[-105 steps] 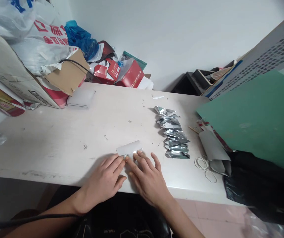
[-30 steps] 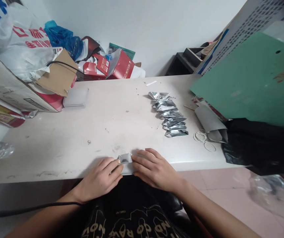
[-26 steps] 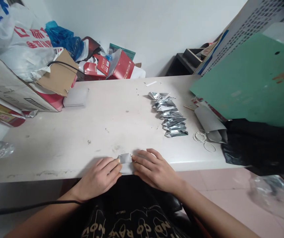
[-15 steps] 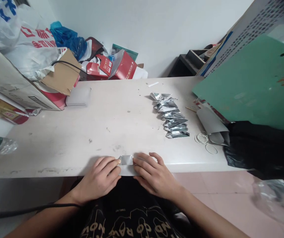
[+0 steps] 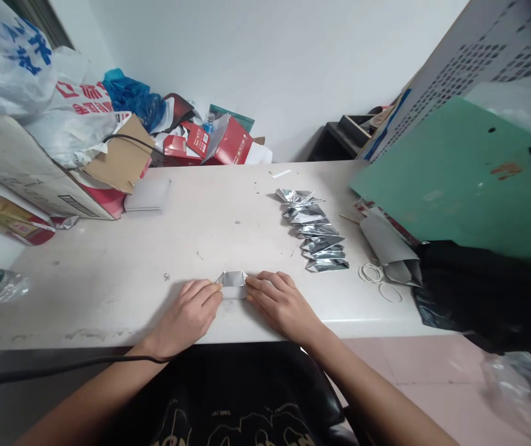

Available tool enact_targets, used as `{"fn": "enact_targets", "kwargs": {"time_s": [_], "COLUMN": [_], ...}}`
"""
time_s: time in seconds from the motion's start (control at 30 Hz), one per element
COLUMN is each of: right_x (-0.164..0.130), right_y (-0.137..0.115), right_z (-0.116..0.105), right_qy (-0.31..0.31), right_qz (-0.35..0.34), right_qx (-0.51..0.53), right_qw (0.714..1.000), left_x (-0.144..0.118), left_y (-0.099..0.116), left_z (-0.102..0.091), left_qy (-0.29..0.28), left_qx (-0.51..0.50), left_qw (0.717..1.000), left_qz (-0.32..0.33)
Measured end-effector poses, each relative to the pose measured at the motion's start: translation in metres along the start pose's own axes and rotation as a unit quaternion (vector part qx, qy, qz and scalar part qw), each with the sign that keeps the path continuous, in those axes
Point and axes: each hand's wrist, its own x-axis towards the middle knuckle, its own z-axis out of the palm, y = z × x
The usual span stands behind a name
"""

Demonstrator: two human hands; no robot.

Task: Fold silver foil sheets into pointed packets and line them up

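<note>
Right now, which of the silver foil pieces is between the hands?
The small folded foil piece near the table's front edge, pinched between left hand and right hand; the others lie untouched in a row.

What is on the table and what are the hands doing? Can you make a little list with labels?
left hand: fingertips pressing the foil piece's left side
right hand: fingertips pressing its right side
foil piece: small, silver, part-folded, near the table's front edge
folded foil row: silver pieces, right of middle
rubber bands: right of the row
table: white, scuffed
</note>
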Motion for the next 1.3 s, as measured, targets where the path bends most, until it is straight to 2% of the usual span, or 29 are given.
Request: {"fn": "enact_targets", "kwargs": {"time_s": [0.17, 0.37, 0.5, 0.6, 0.77, 0.93, 1.03, 1.17, 1.3], "right_x": [-0.002, -0.001, -0.002, -0.003, -0.001, 0.002, 0.003, 0.006, 0.007], "right_y": [0.002, 0.006, 0.009, 0.008, 0.006, 0.006, 0.005, 0.004, 0.004], "right_z": [-0.002, -0.003, 0.001, 0.004, 0.008, 0.009, 0.009, 0.009, 0.008], "right_qy": [-0.019, -0.026, -0.032, -0.013, 0.001, 0.005, -0.015, 0.007, -0.019], "right_qz": [0.025, 0.05, 0.106, 0.142, 0.168, 0.166, 0.166, 0.174, 0.164], "right_qx": [0.045, 0.091, 0.118, 0.125, 0.113, 0.095, 0.076, 0.112, 0.084], "right_qw": [0.998, 0.994, 0.987, 0.982, 0.979, 0.982, 0.983, 0.978, 0.983], "left_x": [0.003, 0.003, 0.002, 0.004, 0.008, 0.011, 0.012, 0.015, 0.015], "left_y": [0.004, 0.004, 0.0, -0.003, -0.005, -0.003, -0.002, -0.003, -0.006], "left_z": [-0.002, 0.003, 0.005, 0.006, 0.01, 0.015, 0.015, 0.016, 0.016], "left_qy": [-0.027, 0.008, 0.018, 0.025, 0.055, 0.076, 0.075, 0.065, 0.049], "left_qx": [0.001, -0.036, -0.107, -0.157, -0.194, -0.178, -0.174, -0.178, -0.184], "left_qw": [0.999, 0.999, 0.988, 0.972, 0.947, 0.945, 0.946, 0.943, 0.943], "left_qz": [-0.026, -0.038, -0.112, -0.172, -0.248, -0.262, -0.263, -0.274, -0.274]}}
